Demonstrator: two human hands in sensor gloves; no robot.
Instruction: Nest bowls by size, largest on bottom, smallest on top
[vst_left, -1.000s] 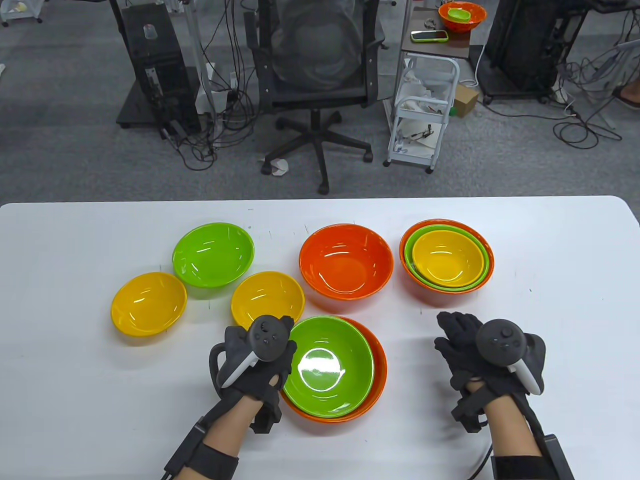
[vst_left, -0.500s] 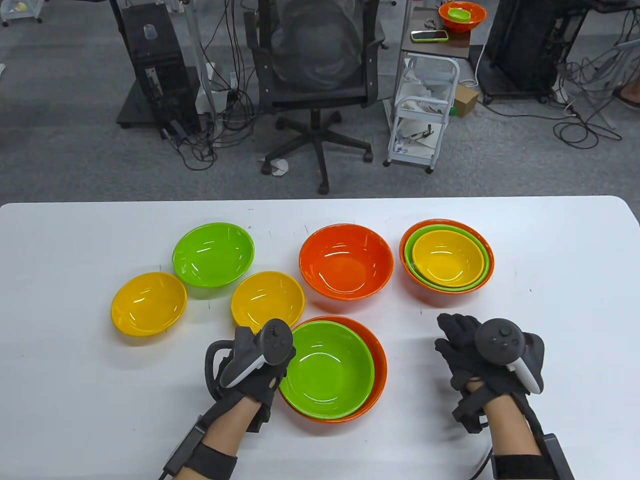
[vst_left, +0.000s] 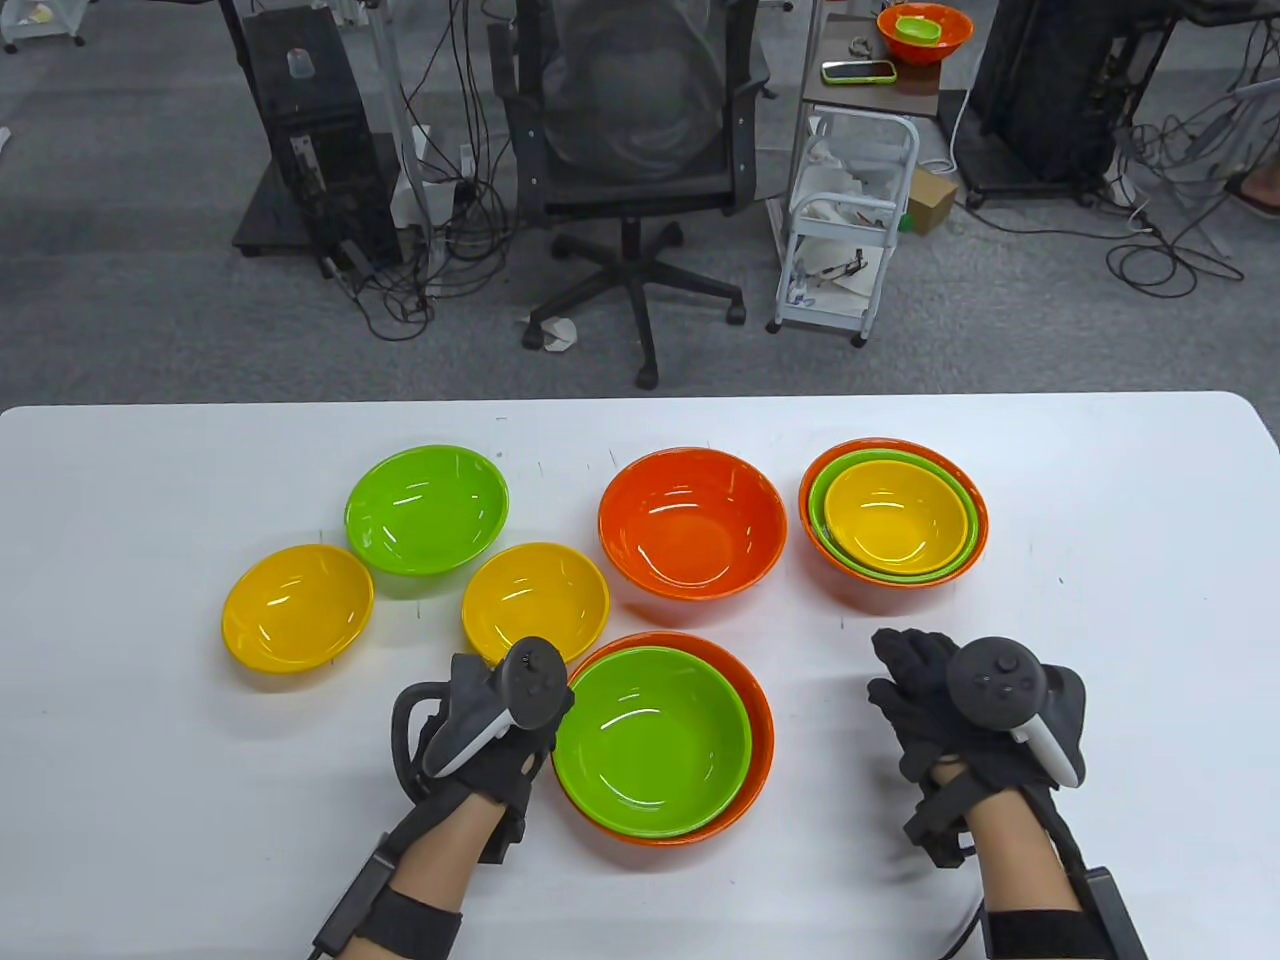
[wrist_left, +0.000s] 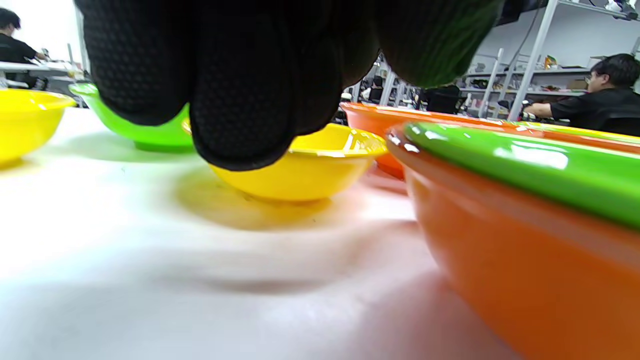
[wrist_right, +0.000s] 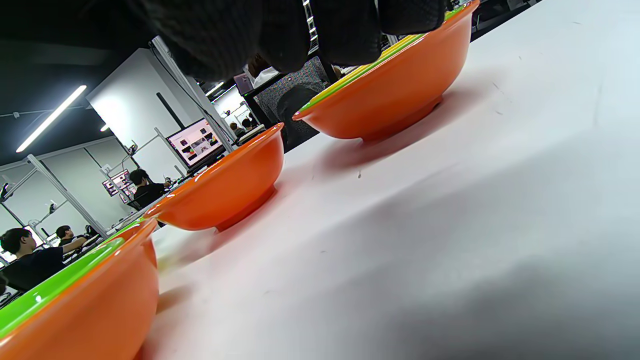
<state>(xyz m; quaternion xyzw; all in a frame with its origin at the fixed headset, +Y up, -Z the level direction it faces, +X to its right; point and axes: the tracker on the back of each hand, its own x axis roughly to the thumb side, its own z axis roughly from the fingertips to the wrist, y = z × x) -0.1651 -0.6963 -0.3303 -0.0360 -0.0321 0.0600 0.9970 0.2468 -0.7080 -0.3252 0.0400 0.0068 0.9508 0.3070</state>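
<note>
Low in the centre of the table view, a green bowl (vst_left: 652, 741) sits nested in an orange bowl (vst_left: 757, 740) on the white table (vst_left: 1100, 560); the left hand (vst_left: 487, 722) lies just left of this pair, and in the left wrist view its fingers (wrist_left: 240, 95) hang bunched above the table, touching no bowl as far as that close view shows. The right hand (vst_left: 960, 715) rests at the lower right of the frame, well apart from the pair, holding nothing; whether its fingers are spread or curled I cannot tell. Just above the left hand stands a yellow bowl (vst_left: 535, 600); a second yellow bowl (vst_left: 297, 607) lies at the far left, a lone green bowl (vst_left: 427, 510) above and between them. An empty orange bowl (vst_left: 692, 522) stands at centre; to its right a finished stack (vst_left: 893, 520) of orange, green and yellow.
</note>
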